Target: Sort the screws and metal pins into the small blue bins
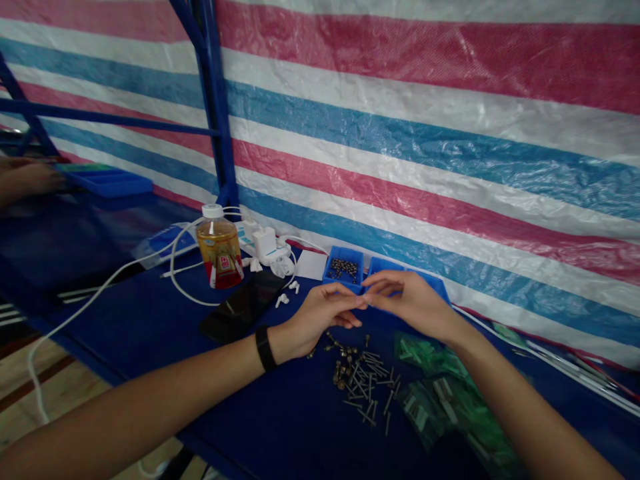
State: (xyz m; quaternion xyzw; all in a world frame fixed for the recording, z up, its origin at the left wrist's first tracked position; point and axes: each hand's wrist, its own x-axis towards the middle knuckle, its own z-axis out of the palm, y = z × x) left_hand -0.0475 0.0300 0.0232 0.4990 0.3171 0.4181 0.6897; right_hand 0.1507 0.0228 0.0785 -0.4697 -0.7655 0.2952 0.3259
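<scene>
My left hand [327,312], with a black band on its wrist, meets my right hand [413,301] above the blue table. Thumbs and fingers of both are pinched together at the tips; anything between them is too small to make out. Below the hands lies a loose pile of thin metal pins [369,383], with small brass-coloured parts [341,373] at its left side. Just behind the fingertips stands a small blue bin [345,255] holding many dark metal pieces. More blue bins [383,265] are partly hidden by my right hand.
Green plastic bags [433,357] lie under my right forearm. Towards the left are a black phone [243,307], white earbuds [283,301], a drink bottle [220,250], a charger [265,243] and white cables. Another person's hand [30,181] is beside a blue tray [113,181].
</scene>
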